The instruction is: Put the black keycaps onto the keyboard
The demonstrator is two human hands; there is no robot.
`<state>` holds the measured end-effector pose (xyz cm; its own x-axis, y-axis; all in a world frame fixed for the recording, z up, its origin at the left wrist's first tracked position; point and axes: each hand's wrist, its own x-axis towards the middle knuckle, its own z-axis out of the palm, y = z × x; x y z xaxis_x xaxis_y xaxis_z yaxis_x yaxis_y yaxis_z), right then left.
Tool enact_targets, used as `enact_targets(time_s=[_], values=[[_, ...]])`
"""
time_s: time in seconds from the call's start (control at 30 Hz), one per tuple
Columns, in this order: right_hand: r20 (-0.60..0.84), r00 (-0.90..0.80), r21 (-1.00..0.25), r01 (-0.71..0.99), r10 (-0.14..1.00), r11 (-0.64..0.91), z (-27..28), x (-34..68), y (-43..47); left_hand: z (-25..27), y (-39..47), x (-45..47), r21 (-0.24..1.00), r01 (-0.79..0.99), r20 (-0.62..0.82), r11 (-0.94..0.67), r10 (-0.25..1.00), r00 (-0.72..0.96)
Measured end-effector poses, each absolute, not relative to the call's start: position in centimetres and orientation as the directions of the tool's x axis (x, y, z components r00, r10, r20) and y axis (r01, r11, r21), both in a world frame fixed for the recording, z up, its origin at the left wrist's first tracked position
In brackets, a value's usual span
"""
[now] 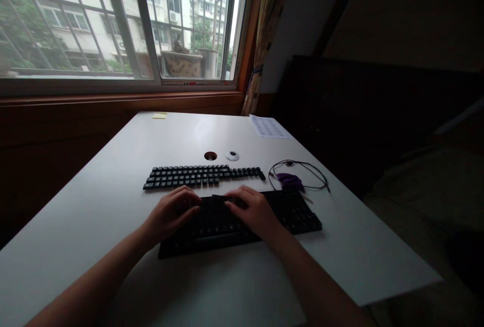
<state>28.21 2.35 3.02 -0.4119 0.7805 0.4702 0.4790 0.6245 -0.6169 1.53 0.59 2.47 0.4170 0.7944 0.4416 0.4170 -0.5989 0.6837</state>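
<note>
A black keyboard point(227, 236) lies slightly askew on the white desk, its far left part covered by my hand. My left hand point(176, 211) is curled over that back left part, its thumb reaching across the top; the fingertips are mostly hidden. Over the middle of the back edge, my right hand point(247, 208) has thumb and fingers pinched at a small black piece point(219, 198), too dark to name surely. Just beyond the keyboard, loose black keycaps point(185, 177) stand in neat rows, with more keycaps point(245, 172) continuing to the right.
A coiled black cable point(317, 171) and a purple cloth point(290, 182) lie behind the keyboard's right end. Farther back are a round desk hole point(210, 156), a white ring-shaped cover point(232, 155), printed paper point(269, 127) and a yellow note point(159, 115). A barred window faces the desk.
</note>
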Motion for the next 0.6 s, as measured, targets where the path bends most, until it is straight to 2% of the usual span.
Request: enact_targets(time_s=[0.2, 0.37, 0.6], values=[[0.351, -0.467, -0.529, 0.617, 0.812, 0.583, 3.6, 31.0, 6.9, 1.8, 1.4, 0.9, 0.573, 0.541, 0.512, -0.615, 0.785, 0.35], [0.233, -0.514, -0.424, 0.71, 0.825, 0.562, 2.5, 31.0, 9.7, 0.9, 2.0, 0.4, 0.517, 0.58, 0.523, -0.63, 0.768, 0.369], [0.213, -0.507, -0.367, 0.751, 0.835, 0.549, 1.3, 30.7, 10.3, 0.9, 2.1, 0.4, 0.464, 0.623, 0.509, -0.63, 0.765, 0.395]])
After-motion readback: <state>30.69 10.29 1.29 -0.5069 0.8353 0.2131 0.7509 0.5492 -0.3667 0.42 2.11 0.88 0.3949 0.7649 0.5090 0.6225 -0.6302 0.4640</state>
